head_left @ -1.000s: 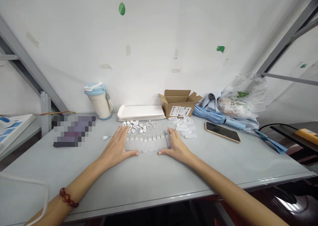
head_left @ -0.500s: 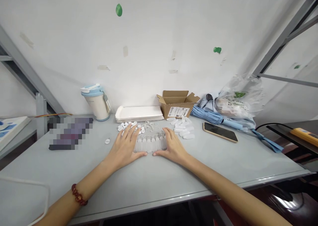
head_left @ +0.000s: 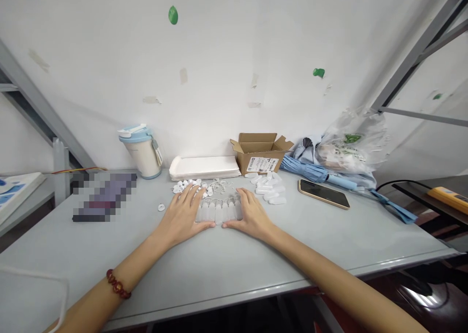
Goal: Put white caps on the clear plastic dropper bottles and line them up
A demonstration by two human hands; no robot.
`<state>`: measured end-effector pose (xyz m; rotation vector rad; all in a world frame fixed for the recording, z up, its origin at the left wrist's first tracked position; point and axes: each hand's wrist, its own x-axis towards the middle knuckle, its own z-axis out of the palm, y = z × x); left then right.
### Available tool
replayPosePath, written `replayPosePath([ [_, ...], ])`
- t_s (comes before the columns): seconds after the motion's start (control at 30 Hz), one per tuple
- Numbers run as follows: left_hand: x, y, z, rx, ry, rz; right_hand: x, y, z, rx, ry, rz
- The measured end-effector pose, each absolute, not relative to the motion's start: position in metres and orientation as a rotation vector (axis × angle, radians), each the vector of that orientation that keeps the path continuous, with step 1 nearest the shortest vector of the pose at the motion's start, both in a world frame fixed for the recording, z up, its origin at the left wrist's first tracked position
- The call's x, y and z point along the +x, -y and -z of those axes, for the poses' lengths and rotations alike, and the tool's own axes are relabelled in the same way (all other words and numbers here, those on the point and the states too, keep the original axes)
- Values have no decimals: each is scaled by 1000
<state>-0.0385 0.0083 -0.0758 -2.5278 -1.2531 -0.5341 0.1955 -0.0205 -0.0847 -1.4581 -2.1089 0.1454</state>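
A row of small translucent plastic pieces point(head_left: 218, 213), shaped like tiny bottles with thin strings at their tops, lies side by side on the grey table. My left hand point(head_left: 181, 215) rests at the row's left end, fingers stretched forward and thumb along the near edge. At the right end sits my right hand point(head_left: 254, 213), its fingers also stretched and its thumb tip close to the other thumb. The two hands frame the row between them. Beyond my left fingertips is a pile of white round caps point(head_left: 183, 186), and beside it a small heap of white strings point(head_left: 218, 186).
Loose translucent pieces point(head_left: 269, 189) lie before an open cardboard box point(head_left: 260, 158). A stack of white envelopes point(head_left: 204, 167) and a cup point(head_left: 142, 152) stand at the back. Right are a phone point(head_left: 323, 194) and a blue umbrella point(head_left: 307, 169). One cap point(head_left: 161, 207) lies apart.
Both hands stay around the row, which looks slightly closer together. The lone white cap at left has shifted a little to the right, towards my left hand.
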Motion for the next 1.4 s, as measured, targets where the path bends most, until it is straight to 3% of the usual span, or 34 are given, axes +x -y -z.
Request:
replayPosePath([
  [0.47,-37,-4,68,-2580,1320,556,199,21,83,-1412,2047,-181],
  [0.7,-32,-41,45,-2638,1577,768,229,-16,61,-1484,1730,-83],
  [0.87,-7,-64,46,-2709,1497,713,237,-52,50,-1766,1874,-56],
  [1.4,6,-72,60,-2715,1471,585,239,-53,54,-1982,2179,176],
])
